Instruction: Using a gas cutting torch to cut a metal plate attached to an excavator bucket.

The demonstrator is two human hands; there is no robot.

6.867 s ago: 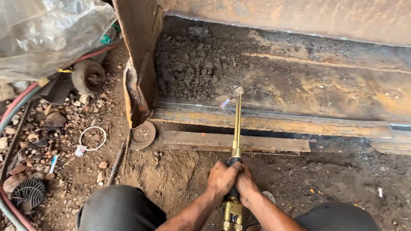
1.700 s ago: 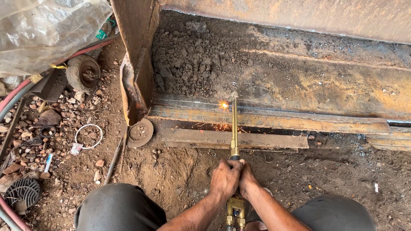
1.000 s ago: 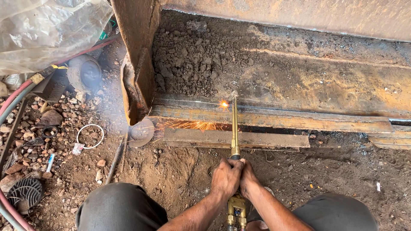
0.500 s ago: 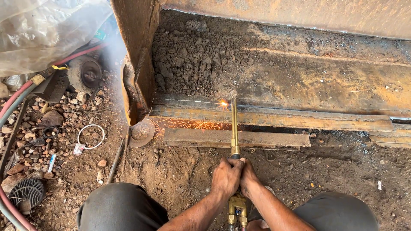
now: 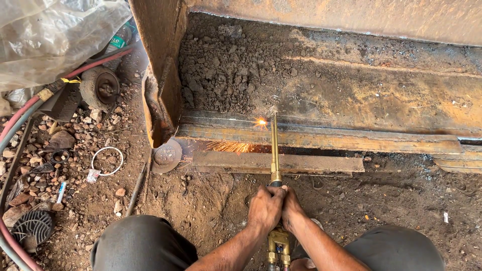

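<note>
Brass cutting torch lies gripped in both hands. Left hand and right hand have their fingers fully curled around the torch body, touching each other. The flaming tip meets the rusty steel beam near the upright post. Sparks below the beam spread less far left than a second earlier; hands unchanged.

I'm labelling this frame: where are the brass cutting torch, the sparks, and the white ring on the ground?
brass cutting torch (image 5: 274,150), head view, mid tube.
sparks (image 5: 228,146), head view, centre of spray.
white ring (image 5: 95,156), head view, left rim.
</note>
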